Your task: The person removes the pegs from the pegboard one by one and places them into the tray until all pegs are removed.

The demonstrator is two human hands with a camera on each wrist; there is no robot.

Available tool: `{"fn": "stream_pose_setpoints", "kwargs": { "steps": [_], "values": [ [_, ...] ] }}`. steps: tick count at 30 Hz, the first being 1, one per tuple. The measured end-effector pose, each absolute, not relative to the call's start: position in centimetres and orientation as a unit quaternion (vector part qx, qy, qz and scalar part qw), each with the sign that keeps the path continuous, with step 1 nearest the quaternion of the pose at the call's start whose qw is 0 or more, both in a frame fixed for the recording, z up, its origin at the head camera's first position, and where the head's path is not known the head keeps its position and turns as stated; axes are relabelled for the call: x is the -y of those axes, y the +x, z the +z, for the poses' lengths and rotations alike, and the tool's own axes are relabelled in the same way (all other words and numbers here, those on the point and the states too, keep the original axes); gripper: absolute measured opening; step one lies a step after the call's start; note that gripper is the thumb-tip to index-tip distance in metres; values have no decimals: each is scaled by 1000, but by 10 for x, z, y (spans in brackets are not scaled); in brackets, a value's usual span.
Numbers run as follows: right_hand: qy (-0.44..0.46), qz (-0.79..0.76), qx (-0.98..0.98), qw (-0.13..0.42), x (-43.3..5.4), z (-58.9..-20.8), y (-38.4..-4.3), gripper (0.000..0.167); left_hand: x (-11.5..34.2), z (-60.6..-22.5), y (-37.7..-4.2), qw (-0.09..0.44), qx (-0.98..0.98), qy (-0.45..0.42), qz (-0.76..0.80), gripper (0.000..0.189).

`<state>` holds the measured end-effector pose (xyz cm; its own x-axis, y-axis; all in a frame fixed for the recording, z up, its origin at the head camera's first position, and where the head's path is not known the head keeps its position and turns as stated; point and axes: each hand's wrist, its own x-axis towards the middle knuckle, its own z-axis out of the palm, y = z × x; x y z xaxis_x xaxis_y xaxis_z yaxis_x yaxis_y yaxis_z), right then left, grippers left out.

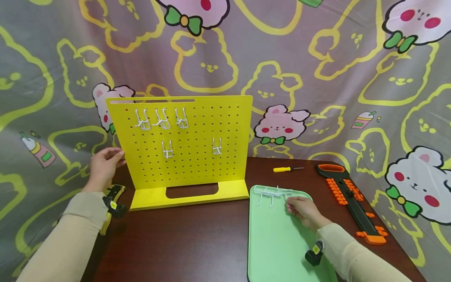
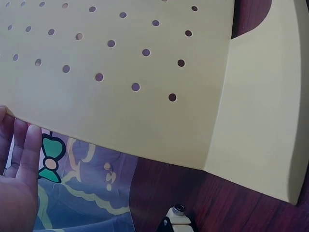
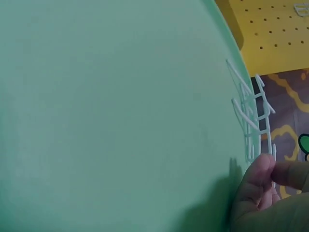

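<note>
A yellow pegboard [image 1: 197, 164] stands upright on its base, with several white wire hooks [image 1: 168, 150] hung in its holes. At the board's left edge is my left hand [image 1: 105, 162]; its thumb and fingertips hold that edge, and the left wrist view shows the fingers [image 2: 30, 150] along it. My right hand [image 1: 304, 211] is over the far end of the green tray [image 1: 278, 243], pinching a white wire hook [image 1: 286, 197] between thumb and fingers. More white hooks [image 3: 251, 111] lie by the tray rim beside that hand. My right fingers partly hide the pinched hook.
Behind the tray lies a yellow-handled screwdriver [image 1: 282, 169]. A black and orange tool rack [image 1: 352, 199] lies at the right. At the left, a yellow and black tool [image 1: 114, 192] rests near my left wrist. A patterned curtain [image 1: 211, 58] hangs behind the brown table [image 1: 183, 239].
</note>
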<state>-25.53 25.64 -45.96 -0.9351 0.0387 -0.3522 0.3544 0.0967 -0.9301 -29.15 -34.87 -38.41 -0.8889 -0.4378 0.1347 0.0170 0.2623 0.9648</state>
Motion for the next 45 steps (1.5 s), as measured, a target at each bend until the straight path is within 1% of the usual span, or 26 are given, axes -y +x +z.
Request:
{"fn": "stream_pose_setpoints", "kwargs": {
  "steps": [8,15,22,28,36,43,45],
  "values": [
    [108,-648,-740,146,-256,-463,-255,22,348,-385,-291,194,765,141,-597,4],
    [92,-628,-756,159,-255,-460,-253,25,348,-384,-289,193,764,139,-600,4],
    [79,-623,-760,165,-255,-453,-252,19,347,-382,-289,191,759,142,-606,6],
    [43,-629,-757,171,-248,-440,-259,23,347,-381,-290,194,762,137,-603,7],
    [-6,-663,-730,163,-213,-402,-277,23,347,-381,-290,192,764,138,-600,9],
    [-5,-688,-707,163,-158,-363,-294,23,346,-381,-287,195,765,131,-600,7],
    [-1,-695,-699,167,-140,-354,-296,25,346,-381,-287,194,765,130,-600,7]
  ]
}}
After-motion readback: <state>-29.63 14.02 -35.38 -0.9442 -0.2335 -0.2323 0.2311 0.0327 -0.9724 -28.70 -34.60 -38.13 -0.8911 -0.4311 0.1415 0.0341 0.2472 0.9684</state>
